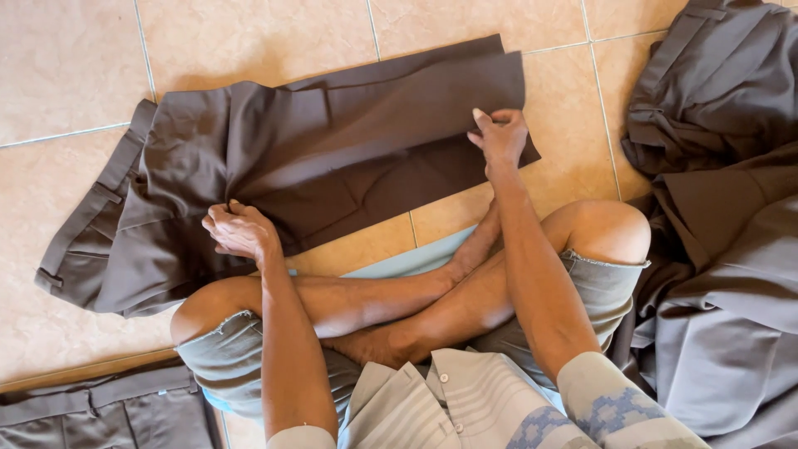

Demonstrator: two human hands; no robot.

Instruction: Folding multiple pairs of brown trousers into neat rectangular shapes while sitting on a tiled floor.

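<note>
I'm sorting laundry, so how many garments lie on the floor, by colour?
Dark brown trousers, pinched by left hand and right hand: 1
Grey-brown trousers: 1
Grey-brown heap: 1 heap, pieces not separable
Total: 3

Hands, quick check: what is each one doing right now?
Left hand: closed, gripping the brown trousers near the seat.
Right hand: closed, pinching the folded leg end of the same trousers.
</note>
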